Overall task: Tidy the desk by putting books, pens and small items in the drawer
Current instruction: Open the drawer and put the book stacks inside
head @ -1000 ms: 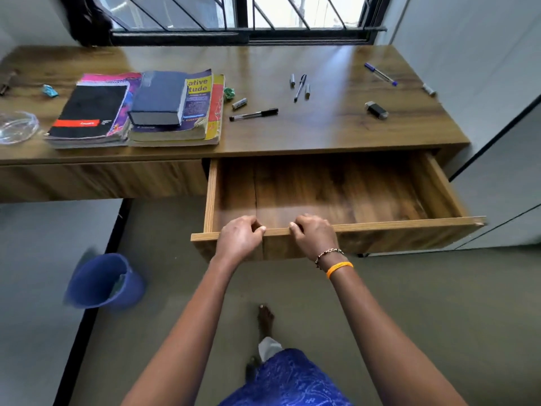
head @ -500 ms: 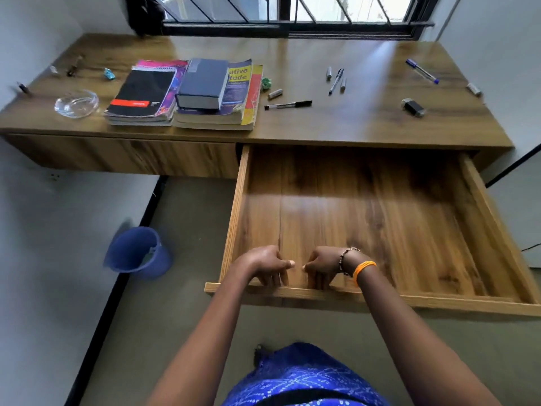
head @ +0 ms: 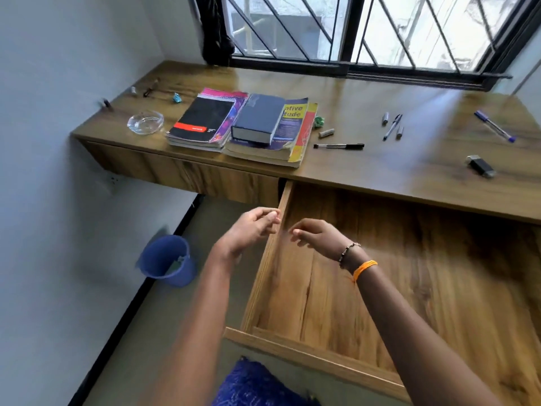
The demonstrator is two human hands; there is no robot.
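The wooden drawer (head: 409,273) is pulled far out under the desk (head: 366,101) and holds nothing. My left hand (head: 251,227) hovers beside the drawer's left wall, fingers loosely curled and holding nothing. My right hand (head: 319,234) floats over the drawer's left part, also with nothing in it. On the desk lie two stacks of books: a black notebook (head: 205,120) on the left stack and a dark blue book (head: 259,118) on a yellow-edged one. A black marker (head: 339,146), several pens (head: 392,127), a purple pen (head: 494,129) and a black lighter-like item (head: 480,165) lie to the right.
A glass dish (head: 145,122) and small bits (head: 176,97) sit at the desk's left end. A green scrap (head: 319,121) lies by the books. A blue bin (head: 167,260) stands on the floor by the left wall. A barred window (head: 366,27) runs behind the desk.
Both hands pulled the drawer further out, then let go of its front edge and rose toward the desk. The view has swung left and closer.
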